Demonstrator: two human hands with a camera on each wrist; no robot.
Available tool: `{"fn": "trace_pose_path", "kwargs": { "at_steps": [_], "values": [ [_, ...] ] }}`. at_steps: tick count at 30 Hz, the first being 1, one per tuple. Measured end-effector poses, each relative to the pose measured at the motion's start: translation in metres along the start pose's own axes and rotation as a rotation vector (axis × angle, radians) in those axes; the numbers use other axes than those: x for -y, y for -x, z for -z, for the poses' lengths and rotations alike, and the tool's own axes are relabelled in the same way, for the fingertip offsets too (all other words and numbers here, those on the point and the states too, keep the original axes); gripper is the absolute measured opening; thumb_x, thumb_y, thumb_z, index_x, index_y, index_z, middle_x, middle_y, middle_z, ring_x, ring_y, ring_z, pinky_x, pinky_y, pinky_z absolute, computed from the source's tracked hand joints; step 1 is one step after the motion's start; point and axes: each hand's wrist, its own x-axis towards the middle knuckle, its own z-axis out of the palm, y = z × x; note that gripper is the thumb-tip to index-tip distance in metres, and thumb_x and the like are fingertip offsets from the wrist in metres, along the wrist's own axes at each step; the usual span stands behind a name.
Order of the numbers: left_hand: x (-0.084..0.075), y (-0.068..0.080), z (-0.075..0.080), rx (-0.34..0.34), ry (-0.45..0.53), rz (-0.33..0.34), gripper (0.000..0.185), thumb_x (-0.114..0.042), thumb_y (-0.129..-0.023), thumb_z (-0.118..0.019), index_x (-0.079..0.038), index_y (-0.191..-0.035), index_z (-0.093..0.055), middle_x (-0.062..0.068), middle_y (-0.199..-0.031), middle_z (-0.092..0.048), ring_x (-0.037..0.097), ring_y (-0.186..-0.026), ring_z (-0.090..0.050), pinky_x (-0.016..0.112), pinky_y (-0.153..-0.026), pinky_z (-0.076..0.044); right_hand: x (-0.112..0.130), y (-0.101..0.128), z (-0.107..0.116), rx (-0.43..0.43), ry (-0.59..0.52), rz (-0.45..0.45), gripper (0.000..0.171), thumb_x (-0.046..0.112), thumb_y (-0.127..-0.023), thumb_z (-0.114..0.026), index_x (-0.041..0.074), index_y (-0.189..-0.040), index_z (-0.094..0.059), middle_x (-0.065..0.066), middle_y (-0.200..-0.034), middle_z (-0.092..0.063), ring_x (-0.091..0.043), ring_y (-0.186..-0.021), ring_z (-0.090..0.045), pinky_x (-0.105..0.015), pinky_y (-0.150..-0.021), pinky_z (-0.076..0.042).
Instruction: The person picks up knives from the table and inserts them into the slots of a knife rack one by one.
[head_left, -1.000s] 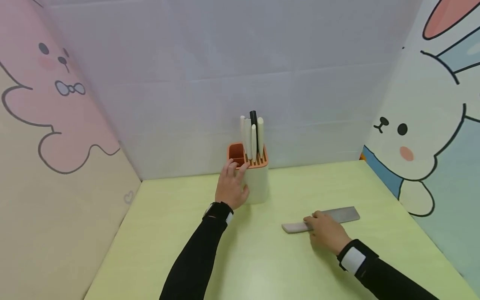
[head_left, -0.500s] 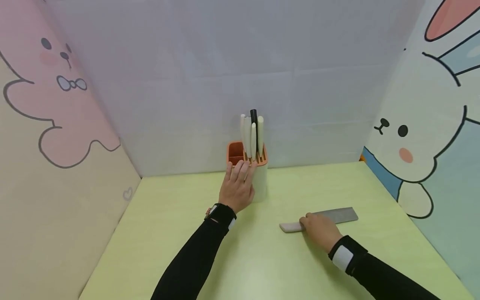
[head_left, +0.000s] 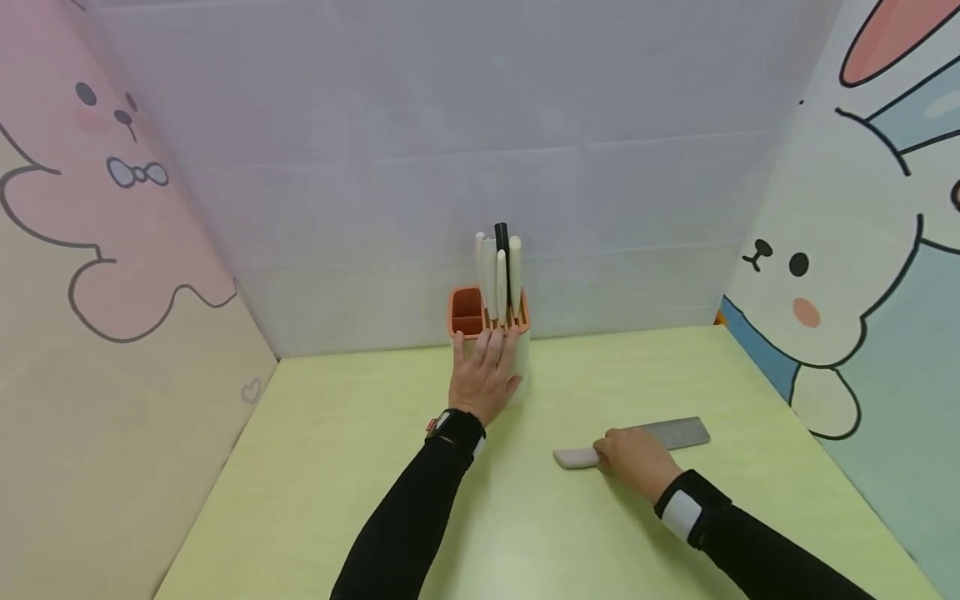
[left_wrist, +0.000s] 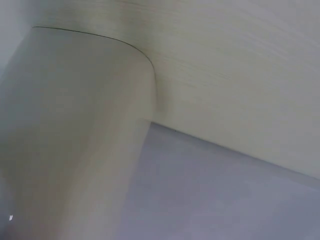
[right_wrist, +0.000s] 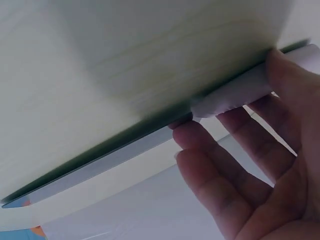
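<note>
At the back of the table stands a cream knife block [head_left: 521,367] with an orange top. My left hand [head_left: 483,379] rests flat on its front, fingers straight up to the rim. In the left wrist view, the block's pale side [left_wrist: 75,125] fills the left part. Several white-handled knives [head_left: 489,279] and one black handle [head_left: 502,250] stick up from its right slots. To the right a cleaver [head_left: 675,432] lies on the table, blade pointing right. My right hand [head_left: 637,458] grips its pale handle [right_wrist: 240,92], thumb on one side and fingers on the other.
The yellow-green table [head_left: 300,483] reaches to a pale back wall [head_left: 375,208] just behind the block. Side panels with cartoon animals rise left [head_left: 150,233] and right [head_left: 847,292]. The block's left compartment [head_left: 467,310] shows no knives.
My left hand has shifted right across the block's front, and its fingers have straightened. My right hand has slid slightly left along the cleaver and closed round the handle; the cleaver has barely moved.
</note>
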Motion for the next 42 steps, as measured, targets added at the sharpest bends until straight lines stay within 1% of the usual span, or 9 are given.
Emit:
{"fn": "trace_pose_path", "kwargs": {
  "at_steps": [5,9,14,20,24,27,32,38,42],
  "values": [
    [0.002,0.004,-0.007,-0.058,-0.023,0.007,0.090,-0.058,-0.073,-0.074,-0.016,-0.144,-0.038,0.006,-0.129,-0.042,0.023,-0.121,-0.039,0.055,-0.103,-0.031,0.000,-0.001,-0.002,0.002,0.002,0.018,0.015,0.015,-0.078,-0.078,0.013,-0.073,-0.064,0.003,-0.063,-0.053,-0.012,-0.054,-0.052,-0.026,-0.049,-0.041],
    [0.001,0.003,-0.011,-0.073,-0.017,0.007,0.092,-0.058,-0.072,-0.075,-0.017,-0.145,-0.037,0.006,-0.130,-0.041,0.023,-0.122,-0.039,0.054,-0.104,-0.031,-0.003,-0.002,-0.004,-0.005,-0.001,0.019,0.016,0.015,-0.078,-0.078,0.014,-0.073,-0.063,0.004,-0.063,-0.051,-0.009,-0.054,-0.047,-0.025,-0.050,-0.040],
    [-0.001,0.001,-0.012,-0.062,-0.009,0.007,0.092,-0.057,-0.073,-0.075,-0.017,-0.145,-0.035,0.006,-0.130,-0.041,0.023,-0.122,-0.038,0.054,-0.103,-0.033,-0.004,-0.002,-0.004,-0.025,0.017,0.040,0.018,0.016,-0.080,-0.077,0.014,-0.072,-0.061,0.004,-0.061,-0.050,-0.008,-0.053,-0.045,-0.025,-0.049,-0.039],
    [0.000,0.000,-0.010,-0.055,-0.009,0.020,0.088,-0.055,-0.075,-0.074,-0.017,-0.146,-0.036,0.006,-0.130,-0.041,0.023,-0.122,-0.039,0.054,-0.106,-0.028,-0.003,-0.004,-0.003,-0.061,0.039,0.063,0.023,0.011,-0.078,-0.077,0.014,-0.068,-0.056,0.004,-0.060,-0.045,-0.007,-0.052,-0.040,-0.023,-0.047,-0.036],
    [-0.001,-0.001,-0.009,-0.039,-0.001,0.022,0.085,-0.054,-0.078,-0.071,-0.018,-0.146,-0.035,0.005,-0.130,-0.041,0.023,-0.122,-0.039,0.054,-0.106,-0.028,-0.003,-0.005,-0.002,-0.051,0.061,0.075,0.021,0.013,-0.078,-0.077,0.014,-0.069,-0.058,0.003,-0.061,-0.049,-0.009,-0.052,-0.044,-0.024,-0.047,-0.038],
    [-0.002,0.000,-0.009,-0.028,0.007,0.019,0.085,-0.055,-0.078,-0.071,-0.017,-0.146,-0.035,0.006,-0.130,-0.041,0.023,-0.122,-0.039,0.054,-0.106,-0.029,-0.003,-0.006,-0.002,-0.030,0.092,0.087,0.019,0.016,-0.079,-0.077,0.014,-0.070,-0.060,0.003,-0.063,-0.053,-0.011,-0.052,-0.048,-0.025,-0.047,-0.040],
    [-0.002,0.000,-0.008,-0.012,-0.006,0.017,0.087,-0.057,-0.078,-0.070,-0.018,-0.146,-0.034,0.006,-0.130,-0.040,0.024,-0.122,-0.037,0.054,-0.106,-0.030,-0.005,-0.007,0.001,-0.018,0.119,0.143,0.020,0.019,-0.078,-0.078,0.015,-0.071,-0.060,0.004,-0.064,-0.053,-0.012,-0.055,-0.052,-0.025,-0.047,-0.041],
    [-0.003,0.001,-0.008,-0.001,-0.020,0.016,0.086,-0.058,-0.079,-0.068,-0.018,-0.146,-0.033,0.006,-0.131,-0.039,0.024,-0.122,-0.037,0.054,-0.106,-0.029,-0.003,-0.009,0.009,-0.094,0.121,0.238,0.019,0.023,-0.079,-0.078,0.014,-0.077,-0.061,0.003,-0.068,-0.056,-0.013,-0.058,-0.055,-0.026,-0.049,-0.044],
    [-0.004,0.001,-0.007,0.017,-0.032,0.018,0.084,-0.058,-0.081,-0.067,-0.018,-0.147,-0.032,0.006,-0.132,-0.039,0.024,-0.123,-0.036,0.053,-0.107,-0.028,0.000,-0.011,0.017,-0.151,0.145,0.274,0.016,0.024,-0.080,-0.077,0.015,-0.083,-0.064,0.004,-0.072,-0.059,-0.013,-0.060,-0.056,-0.025,-0.049,-0.046]
  ]
}}
